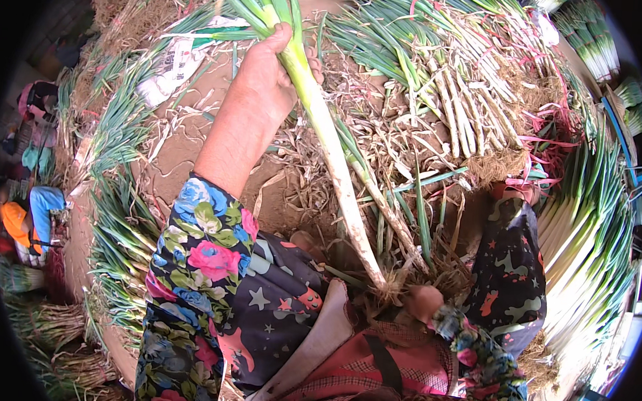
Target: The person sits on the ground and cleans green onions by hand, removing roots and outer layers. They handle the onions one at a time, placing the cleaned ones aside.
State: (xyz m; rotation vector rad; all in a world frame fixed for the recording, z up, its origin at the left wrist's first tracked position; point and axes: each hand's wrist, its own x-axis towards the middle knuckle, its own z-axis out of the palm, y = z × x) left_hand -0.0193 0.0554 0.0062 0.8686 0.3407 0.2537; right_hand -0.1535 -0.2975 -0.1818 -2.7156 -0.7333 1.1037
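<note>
My left hand (270, 70) grips a large green onion (334, 152) where its white stalk turns into green leaves. The stalk slants down to the right across my view, its lower part still streaked with soil. Its root end hangs above my lap. Close beside those roots is my right hand (424, 302), blurred and with curled fingers; whether it holds the roots is hidden. A second, thinner green onion (386, 209) lies behind the first, among dry leaf scraps. Floral sleeves cover both my forearms.
Unpeeled green onions (467, 104) lie ahead on the right. Cleaned white-stalked ones (574, 252) are heaped at my right, near pink plastic ties (556, 131). A white printed sack (173, 67) lies ahead left; more green onions (122, 244) line my left. A person (17, 223) sits far left.
</note>
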